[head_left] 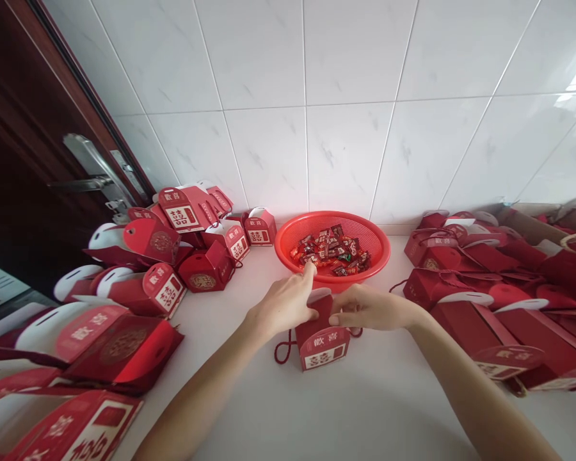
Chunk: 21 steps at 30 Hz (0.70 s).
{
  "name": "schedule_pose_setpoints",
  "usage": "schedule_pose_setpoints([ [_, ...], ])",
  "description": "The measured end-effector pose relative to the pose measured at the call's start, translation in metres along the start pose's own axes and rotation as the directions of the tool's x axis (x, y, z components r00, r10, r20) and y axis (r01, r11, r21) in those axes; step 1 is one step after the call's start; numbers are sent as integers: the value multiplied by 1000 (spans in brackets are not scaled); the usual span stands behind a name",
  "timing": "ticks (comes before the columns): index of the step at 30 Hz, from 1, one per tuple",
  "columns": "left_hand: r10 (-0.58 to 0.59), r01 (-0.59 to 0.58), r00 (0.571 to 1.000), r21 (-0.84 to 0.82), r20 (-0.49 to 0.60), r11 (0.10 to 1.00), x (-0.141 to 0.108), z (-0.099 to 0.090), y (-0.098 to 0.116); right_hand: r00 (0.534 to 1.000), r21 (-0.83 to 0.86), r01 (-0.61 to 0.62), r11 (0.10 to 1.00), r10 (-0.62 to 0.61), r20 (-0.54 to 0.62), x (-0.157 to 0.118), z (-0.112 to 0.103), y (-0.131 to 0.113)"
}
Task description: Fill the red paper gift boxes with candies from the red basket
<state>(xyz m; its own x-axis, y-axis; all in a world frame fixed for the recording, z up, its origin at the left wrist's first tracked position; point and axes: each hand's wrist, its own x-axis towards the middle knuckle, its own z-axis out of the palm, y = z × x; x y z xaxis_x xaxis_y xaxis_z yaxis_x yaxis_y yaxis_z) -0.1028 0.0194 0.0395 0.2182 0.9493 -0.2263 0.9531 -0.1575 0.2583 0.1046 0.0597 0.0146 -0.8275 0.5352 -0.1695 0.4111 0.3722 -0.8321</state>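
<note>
A small red gift box (322, 339) with gold-white lettering stands upright on the white surface in front of me, a dark red cord looped out at each side. My left hand (288, 304) is at the box's left side, its thumb on the panel and its index finger stretched toward the basket. At the right side, my right hand (360, 307) has bent fingers gripping the box's upper edge. Just behind the box is a red plastic basket (284, 246) holding several wrapped candies (331, 246). The box's inside and some left fingertips are hidden.
Several red gift boxes, some with flaps raised, crowd the left side (158, 288). More red boxes (465, 256) are packed together on the right. A white tiled wall (345, 153) rises behind; a dark door with a metal handle (93, 182) is at the far left.
</note>
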Motion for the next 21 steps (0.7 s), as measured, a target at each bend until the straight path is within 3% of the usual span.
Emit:
schedule_pose_setpoints([
  [3,-3,3,1000,-1,0,1000,1,0,-3,993,-65,-78,995,71,-94,-2,-6,2],
  [6,-13,13,1000,-18,1,1000,2,-1,-7,950,-206,-228,951,172,-259,-2,-9,8],
  [8,-29,29,1000,-19,3,999,3,-3,-9,930,-263,-305,915,227,-288,-1,-8,13],
  [14,15,-11,998,-79,54,997,-3,-17,-22,978,-238,-206,949,192,-79,10,-3,29],
  [21,130,-99,967,-144,221,985,-13,-36,-36,994,-107,-106,989,104,-26,15,-5,36],
])
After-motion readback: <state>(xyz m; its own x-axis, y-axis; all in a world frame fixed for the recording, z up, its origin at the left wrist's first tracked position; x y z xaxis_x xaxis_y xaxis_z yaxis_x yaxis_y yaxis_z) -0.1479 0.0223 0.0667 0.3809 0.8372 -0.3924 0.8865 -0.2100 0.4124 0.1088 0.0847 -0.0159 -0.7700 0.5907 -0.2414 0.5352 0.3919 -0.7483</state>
